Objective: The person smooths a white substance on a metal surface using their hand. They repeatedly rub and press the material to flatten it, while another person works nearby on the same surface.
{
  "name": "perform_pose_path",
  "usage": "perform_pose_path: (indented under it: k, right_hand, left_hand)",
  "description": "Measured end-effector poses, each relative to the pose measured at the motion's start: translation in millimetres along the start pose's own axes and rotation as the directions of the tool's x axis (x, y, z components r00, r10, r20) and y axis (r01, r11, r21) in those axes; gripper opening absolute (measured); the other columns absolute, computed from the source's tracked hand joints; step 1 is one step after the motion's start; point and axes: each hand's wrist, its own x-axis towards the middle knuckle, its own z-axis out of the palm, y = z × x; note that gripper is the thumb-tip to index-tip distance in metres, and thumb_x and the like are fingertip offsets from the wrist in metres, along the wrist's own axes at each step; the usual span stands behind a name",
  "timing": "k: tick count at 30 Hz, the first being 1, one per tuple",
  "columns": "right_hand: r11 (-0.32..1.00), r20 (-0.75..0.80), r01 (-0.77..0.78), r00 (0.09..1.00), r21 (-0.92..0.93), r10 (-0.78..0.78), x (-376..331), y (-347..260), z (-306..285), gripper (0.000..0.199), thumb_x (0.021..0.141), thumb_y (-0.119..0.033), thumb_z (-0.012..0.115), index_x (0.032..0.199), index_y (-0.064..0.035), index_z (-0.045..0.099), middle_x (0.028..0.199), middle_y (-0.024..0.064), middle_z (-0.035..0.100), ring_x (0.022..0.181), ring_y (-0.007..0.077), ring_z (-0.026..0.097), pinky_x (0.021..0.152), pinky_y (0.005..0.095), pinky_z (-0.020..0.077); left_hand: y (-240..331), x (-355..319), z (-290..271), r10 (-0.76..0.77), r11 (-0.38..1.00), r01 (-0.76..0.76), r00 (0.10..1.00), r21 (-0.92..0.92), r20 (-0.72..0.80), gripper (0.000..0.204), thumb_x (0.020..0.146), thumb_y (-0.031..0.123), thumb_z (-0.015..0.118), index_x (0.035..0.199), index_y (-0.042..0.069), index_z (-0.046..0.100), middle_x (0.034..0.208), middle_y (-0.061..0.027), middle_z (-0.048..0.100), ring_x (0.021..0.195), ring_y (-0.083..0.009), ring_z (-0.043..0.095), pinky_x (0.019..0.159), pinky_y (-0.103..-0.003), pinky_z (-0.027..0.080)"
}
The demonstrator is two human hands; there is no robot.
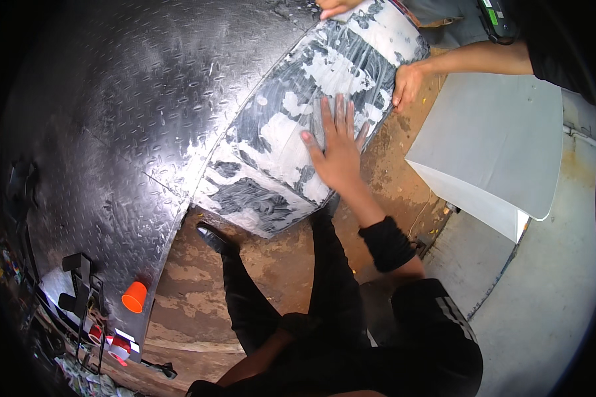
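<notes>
Resting my right hand on the patchy panel, fingers spread flat, nothing visibly gripped, can't tell what's under the palm; left hand not visible. Panel lies right of the steel plate. Risk: sliding far could hit the co-worker's hand on the right edge; uneven pressure could mark the white coat. Room right: floor strip before the grey box

Shines brightly on the patchy grey-and-white panel; glares white off the black tread-plate surface; sinks near-black over the trousers; softens lower-left clutter; bends edges and darkens toward the rim.
</notes>
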Motion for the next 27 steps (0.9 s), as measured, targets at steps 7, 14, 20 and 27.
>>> perform_pose_path:
  k: [7,14,20,27]
  right_hand:
    - [0.998,-0.405,0.059,0.912,-0.018,-0.061,105,16,20,0.055,0.105,-0.039,0.031,0.156,-0.0174,0.032,0.16,0.02,0.029,0.15,0.0414,0.019,0.118,0.062,0.0096]
    - [0.973,-0.174,0.23,0.96,0.034,-0.221,16,-7,25,0.055,0.105,-0.038,0.027,0.155,-0.0162,0.032,0.161,0.0156,0.028,0.15,0.0369,0.019,0.121,0.0579,0.0081]
    - [0.99,-0.302,0.142,0.943,-0.007,-0.138,104,20,13,0.056,0.105,-0.038,0.026,0.156,-0.0153,0.029,0.163,0.0129,0.024,0.151,0.0357,0.018,0.12,0.0591,0.0061]
    - [0.99,-0.258,0.106,0.958,-0.089,-0.126,70,9,24,0.059,0.105,-0.039,0.026,0.157,-0.0117,0.027,0.163,0.0146,0.024,0.151,0.0356,0.017,0.12,0.0612,0.0067]
  left_hand:
    - [4,-13,-16,-0.022,1.0,0.022,1.0,0.002,0.0,0.035,0.102,0.038,0.044,0.098,0.015,0.071,0.08,-0.0132,0.07,0.073,-0.0325,0.069,0.063,-0.047,0.053]
    - [-8,-2,21,-0.191,0.923,0.249,0.959,-0.294,0.21,0.039,0.102,0.041,0.041,0.106,0.015,0.07,0.086,-0.0134,0.072,0.081,-0.035,0.071,0.071,-0.05,0.055]
    - [-2,6,18,0.034,0.999,-0.032,0.985,-0.016,0.169,0.034,0.103,0.035,0.041,0.119,0.021,0.067,0.09,-0.0128,0.071,0.077,-0.0325,0.07,0.063,-0.047,0.055]
    - [-12,4,11,0.005,0.999,-0.003,0.999,-0.037,0.047,0.031,0.102,0.033,0.043,0.125,0.023,0.062,0.089,-0.0111,0.07,0.075,-0.0308,0.069,0.061,-0.046,0.055]
